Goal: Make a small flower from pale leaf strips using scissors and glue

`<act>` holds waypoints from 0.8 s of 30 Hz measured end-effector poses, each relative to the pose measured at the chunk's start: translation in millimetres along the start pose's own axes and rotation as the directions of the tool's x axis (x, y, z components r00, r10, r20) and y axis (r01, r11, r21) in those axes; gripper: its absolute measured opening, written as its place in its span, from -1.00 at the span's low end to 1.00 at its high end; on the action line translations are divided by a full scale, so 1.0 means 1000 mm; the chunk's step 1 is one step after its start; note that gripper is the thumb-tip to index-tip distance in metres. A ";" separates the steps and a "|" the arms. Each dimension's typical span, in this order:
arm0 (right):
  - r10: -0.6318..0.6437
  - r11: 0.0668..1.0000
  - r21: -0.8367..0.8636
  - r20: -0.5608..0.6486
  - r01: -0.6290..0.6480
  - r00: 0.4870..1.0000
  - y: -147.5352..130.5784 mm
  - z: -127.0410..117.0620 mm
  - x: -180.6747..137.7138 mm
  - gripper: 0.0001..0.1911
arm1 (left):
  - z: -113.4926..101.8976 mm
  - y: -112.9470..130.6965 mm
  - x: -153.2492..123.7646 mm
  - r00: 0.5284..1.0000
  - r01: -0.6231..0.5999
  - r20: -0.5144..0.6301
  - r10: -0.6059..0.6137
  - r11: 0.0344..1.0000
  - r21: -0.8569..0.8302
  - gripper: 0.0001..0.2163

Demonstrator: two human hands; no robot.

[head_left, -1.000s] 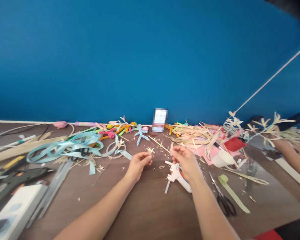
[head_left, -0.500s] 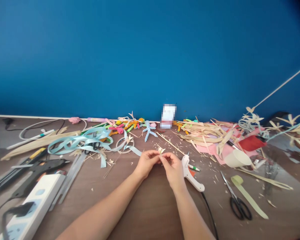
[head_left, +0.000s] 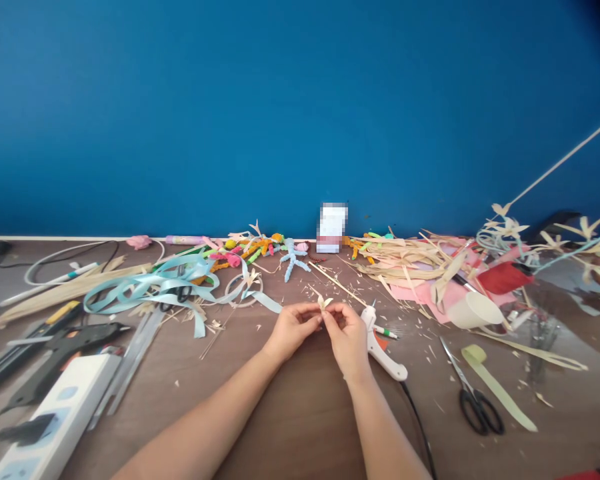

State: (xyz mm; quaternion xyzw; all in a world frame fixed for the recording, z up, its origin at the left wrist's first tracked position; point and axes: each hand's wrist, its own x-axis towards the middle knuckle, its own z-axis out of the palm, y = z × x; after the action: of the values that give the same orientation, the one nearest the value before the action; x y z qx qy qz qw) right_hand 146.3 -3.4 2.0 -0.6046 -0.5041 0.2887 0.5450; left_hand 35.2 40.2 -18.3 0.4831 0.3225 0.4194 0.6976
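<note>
Fingertips of my left hand (head_left: 294, 328) and my right hand (head_left: 345, 337) meet in a pinch at the middle of the table. Between them is a small cream flower (head_left: 323, 303) with thin pointed petals, like those made of dried husk strips. Its base is hidden by my fingers, which are closed on both hands. Just right of my right hand lies a white glue gun (head_left: 387, 360), its nozzle pointing away from me. A thin straw-coloured stick (head_left: 337, 283) and pale scraps lie beyond my fingers.
Scissors (head_left: 473, 397) and a pale green strip (head_left: 500, 387) lie on the right. At left are a white power strip (head_left: 60, 413), a black glue gun (head_left: 70, 347) and light blue ribbon (head_left: 150, 287). Husk strips (head_left: 405, 260) and a white cup (head_left: 475, 311) stand at the back right.
The small flower has turned a little between my fingertips, with its petals now more upright. My hands stay almost in place, while the view has shifted slightly.
</note>
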 end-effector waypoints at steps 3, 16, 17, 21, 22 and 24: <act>0.007 1.000 0.007 -0.006 -0.007 1.000 0.000 0.000 0.000 -0.94 | 0.000 -0.003 0.001 1.000 -0.012 -0.016 0.012 1.000 0.029 -0.74; 0.035 0.999 -0.007 -0.005 -0.035 0.999 -0.005 -0.004 -0.001 -0.97 | -0.002 0.005 -0.002 0.977 -0.202 0.001 0.212 0.926 0.318 -0.84; 0.036 0.999 -0.002 0.001 -0.036 0.999 -0.006 -0.005 -0.001 -0.97 | -0.001 0.005 -0.002 0.977 -0.203 -0.001 0.214 0.927 0.317 -0.84; 0.028 1.000 -0.009 0.010 -0.028 1.000 -0.009 -0.005 -0.003 -0.95 | -0.001 0.005 -0.002 0.974 -0.212 0.000 0.225 0.921 0.328 -0.86; 0.021 1.000 -0.014 0.011 -0.021 1.000 -0.009 -0.005 -0.003 -0.95 | -0.001 0.005 -0.002 0.974 -0.215 -0.001 0.228 0.920 0.328 -0.86; 0.003 1.000 -0.028 0.015 -0.003 1.000 -0.010 -0.003 -0.004 -0.94 | -0.001 0.006 -0.002 0.972 -0.218 -0.012 0.234 0.922 0.321 -0.87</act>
State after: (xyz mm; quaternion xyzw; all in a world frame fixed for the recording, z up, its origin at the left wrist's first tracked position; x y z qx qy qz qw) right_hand 145.1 -9.7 11.0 -0.6107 -0.5115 0.2870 0.5321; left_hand 31.7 39.6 -13.0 0.6122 0.3452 0.4518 0.5494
